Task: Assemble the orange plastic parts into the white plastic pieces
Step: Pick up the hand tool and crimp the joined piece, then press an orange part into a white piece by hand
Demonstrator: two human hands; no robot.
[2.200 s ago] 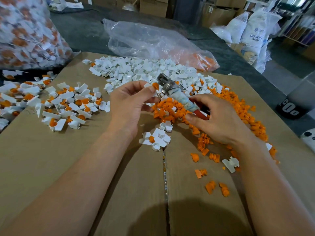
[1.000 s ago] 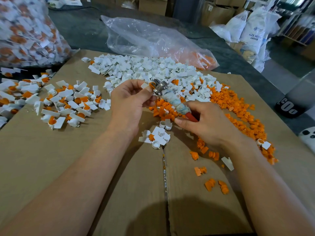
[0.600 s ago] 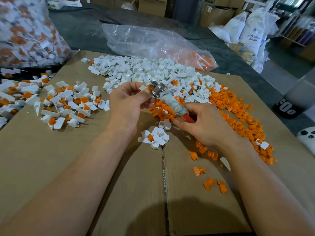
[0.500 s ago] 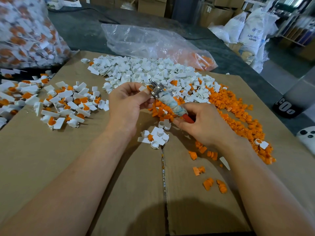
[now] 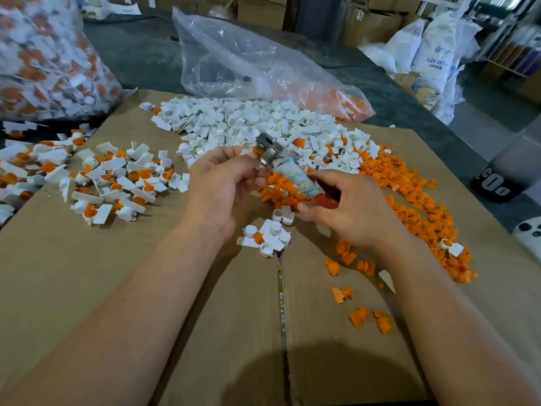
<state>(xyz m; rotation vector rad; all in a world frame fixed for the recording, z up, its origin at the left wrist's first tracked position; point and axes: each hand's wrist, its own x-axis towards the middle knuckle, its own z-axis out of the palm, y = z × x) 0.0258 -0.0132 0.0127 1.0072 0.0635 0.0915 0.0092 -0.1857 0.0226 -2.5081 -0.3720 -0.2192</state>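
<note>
White piece [image 5: 246, 152] is pinched by left hand [image 5: 225, 186] at head of tool [image 5: 288, 171], gripped by right hand [image 5: 354, 212]. Assembled pieces [image 5: 117, 183] heaped at left — white pile [image 5: 248, 124] and orange pile [image 5: 409, 200] lie unassembled; judged far from done.

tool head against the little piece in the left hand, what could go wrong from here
1. The metal head of the tool sits against the white piece right at the fingertips of the left hand; a slip could jab them.
2. The piece is only pinched, so it might pop out into the loose white pile.
3. The right hand grips the tool far back, so the head may wobble.
</note>
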